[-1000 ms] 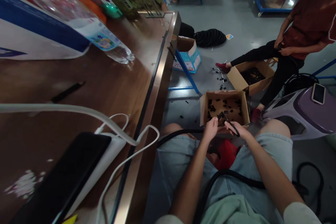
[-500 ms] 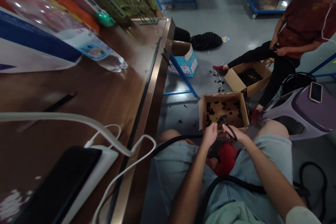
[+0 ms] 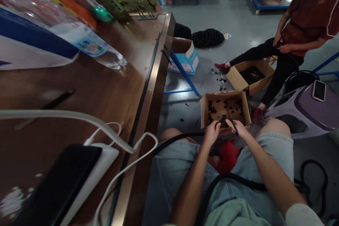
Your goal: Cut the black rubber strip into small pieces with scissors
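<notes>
Above the near edge of an open cardboard box [image 3: 202, 113], my left hand [image 3: 212, 132] is closed around the end of a black tube [image 3: 185, 135]. The tube runs back from that hand across my left thigh. My right hand [image 3: 238, 128] grips a pair of dark-handled scissors [image 3: 234, 126], their thin blades pointing forward over the box. A small gap separates the blades from the tube end. Short black pieces [image 3: 212, 110] lie scattered on the bottom of the box. More black tubing [image 3: 238, 180] crosses my lap under my right forearm.
At left stands a wooden table [image 3: 127, 91] with a plastic bottle [image 3: 92, 47], a black phone [image 3: 63, 180] and white cables. A co-worker in a dark red shirt [image 3: 304, 24] sits ahead by another cardboard box [image 3: 239, 79]. A purple stool [image 3: 325, 109] bears a phone [image 3: 319, 90].
The scissor blades have come away from the tube end and now point forward over the box. My left hand still holds the tube in about the same place.
</notes>
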Demonstrator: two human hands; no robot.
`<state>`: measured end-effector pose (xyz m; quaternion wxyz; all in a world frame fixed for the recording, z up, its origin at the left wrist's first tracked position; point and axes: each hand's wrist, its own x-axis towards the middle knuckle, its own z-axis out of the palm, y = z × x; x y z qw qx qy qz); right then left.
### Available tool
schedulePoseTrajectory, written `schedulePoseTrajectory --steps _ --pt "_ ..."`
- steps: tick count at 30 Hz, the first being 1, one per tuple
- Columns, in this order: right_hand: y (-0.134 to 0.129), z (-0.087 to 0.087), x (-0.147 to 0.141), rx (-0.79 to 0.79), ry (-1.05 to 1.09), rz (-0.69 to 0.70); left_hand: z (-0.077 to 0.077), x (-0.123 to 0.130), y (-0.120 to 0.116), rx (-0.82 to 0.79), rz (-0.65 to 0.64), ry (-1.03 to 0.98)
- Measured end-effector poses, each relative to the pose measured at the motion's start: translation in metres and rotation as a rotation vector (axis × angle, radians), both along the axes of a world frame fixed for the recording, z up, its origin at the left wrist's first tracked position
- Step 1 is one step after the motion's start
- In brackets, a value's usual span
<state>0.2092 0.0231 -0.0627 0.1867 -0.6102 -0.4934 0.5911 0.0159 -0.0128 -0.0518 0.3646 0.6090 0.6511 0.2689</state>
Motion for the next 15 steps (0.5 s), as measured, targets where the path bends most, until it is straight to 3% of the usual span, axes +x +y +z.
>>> schedulePoseTrajectory --steps 8,11,15 --pt "0.0 -0.008 0.002 0.028 0.089 -0.112 0.009 0.006 -0.007 0.028 -0.206 0.105" --pt "0.003 -0.011 0.003 0.089 0.13 -0.127 0.018 0.005 -0.008 -0.017 -0.224 0.206" --pt "0.003 0.004 -0.001 0.192 0.3 -0.145 0.039 0.003 -0.007 -0.131 -0.194 0.359"
